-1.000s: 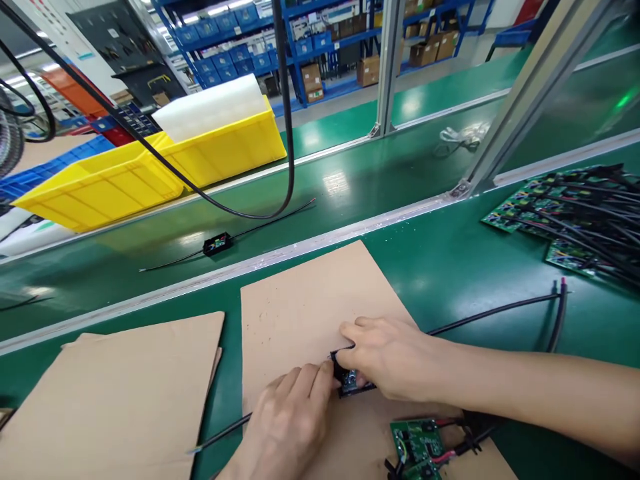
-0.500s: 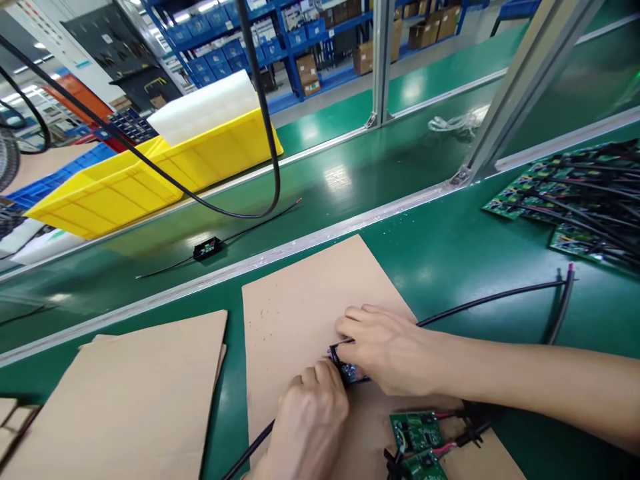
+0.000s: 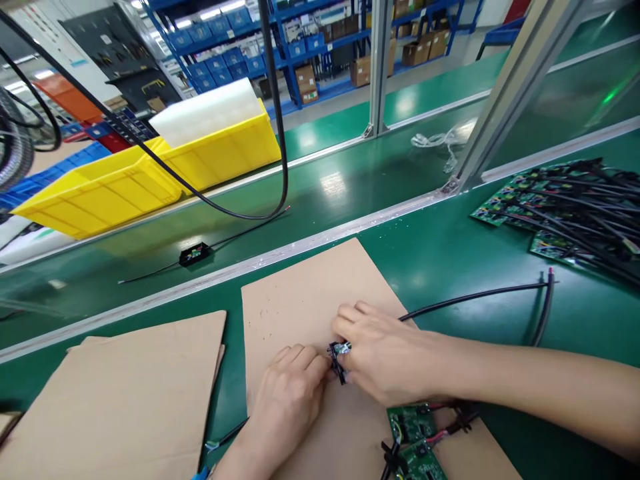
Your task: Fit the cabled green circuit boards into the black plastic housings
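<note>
A small circuit board (image 3: pixel 343 348) with black parts at its left end is above the cardboard sheet (image 3: pixel 280 313), mostly covered by my fingers. My right hand (image 3: pixel 383 353) is closed around it from the right. Pinched fingers of my left hand (image 3: pixel 295 383) meet the board's left end, where the black cable (image 3: pixel 235 432) runs in under that hand; the exact grip is hidden. The cable's stripped end shows thin wires at lower left. Another black cable (image 3: pixel 465 297) leads right from behind my right hand. Two green circuit boards (image 3: pixel 413 423) with black ties lie below my right forearm.
Stacked cardboard (image 3: pixel 135 387) lies at left. Many wired circuit boards (image 3: pixel 575 200) are heaped at right. Beyond the metal rail (image 3: pixel 320 237) sits a black-cased board (image 3: pixel 195 253) with cables. Yellow bins (image 3: pixel 220 147), a hanging cable (image 3: pixel 280 133) and a metal post (image 3: pixel 510 100) stand behind.
My left hand has shifted slightly left and up, and its knuckles have turned. More of the board's left end shows, and the cable's stripped end has come into view. The view has moved slightly.
</note>
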### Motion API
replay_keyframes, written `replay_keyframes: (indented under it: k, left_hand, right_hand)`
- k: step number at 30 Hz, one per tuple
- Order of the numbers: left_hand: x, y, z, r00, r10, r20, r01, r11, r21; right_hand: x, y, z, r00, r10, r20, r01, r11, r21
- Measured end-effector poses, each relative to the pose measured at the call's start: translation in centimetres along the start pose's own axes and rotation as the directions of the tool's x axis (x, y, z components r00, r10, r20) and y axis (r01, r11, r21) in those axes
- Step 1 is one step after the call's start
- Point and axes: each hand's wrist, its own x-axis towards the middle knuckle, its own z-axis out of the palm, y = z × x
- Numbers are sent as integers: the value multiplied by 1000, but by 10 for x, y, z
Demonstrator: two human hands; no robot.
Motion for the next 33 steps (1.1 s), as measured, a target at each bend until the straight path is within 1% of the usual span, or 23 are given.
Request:
replay_keyframes:
  k: [3, 5, 7, 12, 16, 19, 21, 23, 25, 27, 29, 31, 33]
  left_hand:
    - [-2, 0, -7, 997, -67, 45, 71, 993, -96]
    - [-3, 2, -11, 995, -65, 71, 76, 985, -155]
    - [-3, 3, -12, 998, -17, 64, 28, 985, -171]
    - [-2, 2, -2, 995, 103, -15, -105, 989, -108]
    - [-3, -2, 3, 990, 143, -16, -144, 980, -140]
    - [1, -4, 0, 989, 143, -35, -147, 971, -188]
    - [5, -2, -6, 993, 116, -10, -115, 971, -208]
    - [10, 3, -15, 997, 66, 39, -56, 976, -208]
    - [13, 12, -24, 998, 40, 48, -30, 980, -194]
    - [15, 22, -28, 996, 83, 37, -75, 981, -176]
    - [16, 28, -26, 982, 173, 70, -161, 975, -155]
    - [16, 29, -18, 962, 246, 115, -233, 965, -119]
    - [18, 25, -7, 949, 280, 143, -272, 959, -77]
  right_hand:
    - [-2, 13, -7, 998, 61, -29, -59, 996, 61]
    - [-2, 18, -6, 996, 88, -4, -88, 994, 57]
    - [0, 21, -2, 996, 84, 24, -85, 996, 32]
    - [-1, 19, 3, 997, 72, -3, -72, 996, -61]
    - [-1, 18, 11, 998, 57, -40, -59, 997, -54]
    - [1, 18, 17, 994, 87, -61, -87, 996, 11]
    - [2, 19, 16, 991, 126, -39, -123, 990, 71]
    - [-2, 22, 9, 991, 133, -12, -130, 979, 156]
    - [-12, 26, -3, 994, 108, -28, -98, 964, 247]
    - [-27, 30, -15, 990, 120, -71, -95, 956, 278]
    - [-40, 32, -23, 979, 192, -73, -168, 953, 254]
    - [-49, 32, -23, 963, 268, -32, -254, 939, 232]
    - [-49, 30, -15, 956, 293, -1, -284, 929, 239]
